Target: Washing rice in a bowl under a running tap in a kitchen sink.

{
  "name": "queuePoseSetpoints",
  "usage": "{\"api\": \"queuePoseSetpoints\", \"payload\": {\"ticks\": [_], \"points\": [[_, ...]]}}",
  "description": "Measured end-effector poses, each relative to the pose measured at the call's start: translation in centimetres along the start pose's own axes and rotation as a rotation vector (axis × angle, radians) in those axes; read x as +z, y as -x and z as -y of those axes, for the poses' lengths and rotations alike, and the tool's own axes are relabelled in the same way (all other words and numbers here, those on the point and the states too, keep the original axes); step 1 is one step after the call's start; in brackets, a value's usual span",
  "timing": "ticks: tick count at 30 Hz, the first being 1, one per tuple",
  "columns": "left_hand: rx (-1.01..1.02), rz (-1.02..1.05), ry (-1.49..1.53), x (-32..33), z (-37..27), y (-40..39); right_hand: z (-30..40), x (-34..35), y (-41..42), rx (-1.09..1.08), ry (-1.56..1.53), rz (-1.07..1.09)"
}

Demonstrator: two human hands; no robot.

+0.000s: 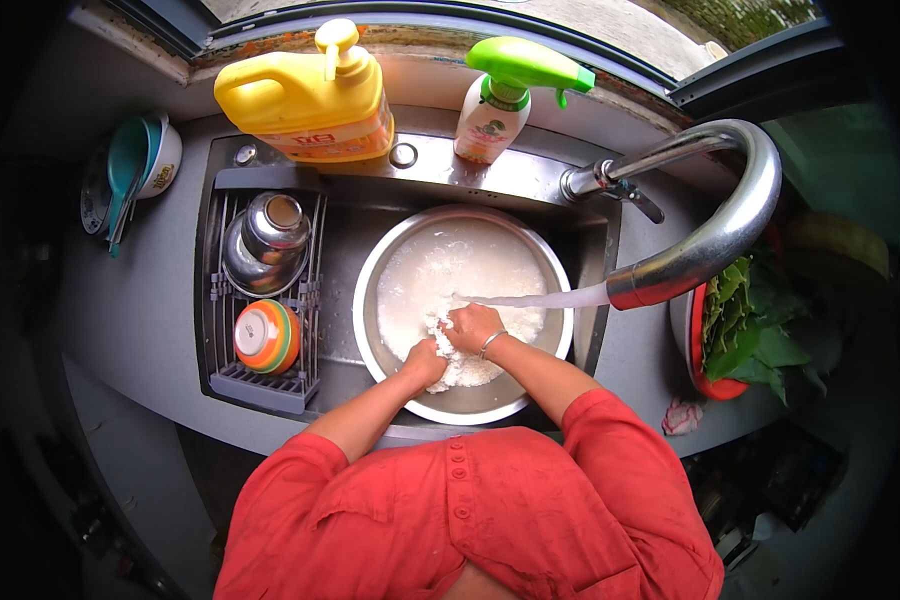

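A wide stainless steel basin [362, 330] stands in the sink, filled with cloudy water [457, 255] and white grains that look like rice [469, 373]. My left hand [425, 363] is curled like a fist over the near left part of the basin, against a clump of the grains. Just to its upper right, my right hand [474, 328], with a silvery bangle on the wrist, bends its fingers into the same clump. Grains partly hide the fingertips of both hands. From the curved faucet [690, 247], a stream of water [540, 300] falls beside my right hand.
Left in the sink [345, 262], a drying rack [266, 386] holds metal bowls [266, 259] and a striped bowl [270, 337]. A yellow pump jug [307, 105] and a spray bottle [495, 112] stand behind. Leafy greens [750, 337] fill a red-rimmed basin [709, 382] at right.
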State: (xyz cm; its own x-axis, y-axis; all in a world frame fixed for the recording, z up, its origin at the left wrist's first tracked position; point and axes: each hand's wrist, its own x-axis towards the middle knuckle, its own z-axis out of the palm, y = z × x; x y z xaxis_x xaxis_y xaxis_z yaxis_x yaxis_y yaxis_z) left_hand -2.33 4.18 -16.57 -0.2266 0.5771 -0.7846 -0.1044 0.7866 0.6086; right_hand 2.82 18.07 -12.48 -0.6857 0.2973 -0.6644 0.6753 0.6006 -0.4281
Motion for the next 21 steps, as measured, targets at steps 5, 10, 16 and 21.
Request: {"api": "queuePoseSetpoints", "payload": {"ticks": [5, 10, 16, 21], "points": [[0.218, 0.027, -0.346, -1.4, -2.1, 1.5, 0.9, -1.4, -4.3, -0.505, 0.446, -0.137], [0.262, 0.086, -0.536, -2.1, -2.5, 2.0, 3.3, -4.0, -7.9, -0.718, 0.672, -0.029], [0.301, -0.068, -0.644, -2.5, -4.1, 2.3, 1.2, -5.6, -12.3, -0.614, 0.527, 0.038], [0.378, -0.219, -0.744, -4.0, -5.0, 0.8, -2.3, -7.3, -11.2, -0.289, 0.4, 0.134]]}}
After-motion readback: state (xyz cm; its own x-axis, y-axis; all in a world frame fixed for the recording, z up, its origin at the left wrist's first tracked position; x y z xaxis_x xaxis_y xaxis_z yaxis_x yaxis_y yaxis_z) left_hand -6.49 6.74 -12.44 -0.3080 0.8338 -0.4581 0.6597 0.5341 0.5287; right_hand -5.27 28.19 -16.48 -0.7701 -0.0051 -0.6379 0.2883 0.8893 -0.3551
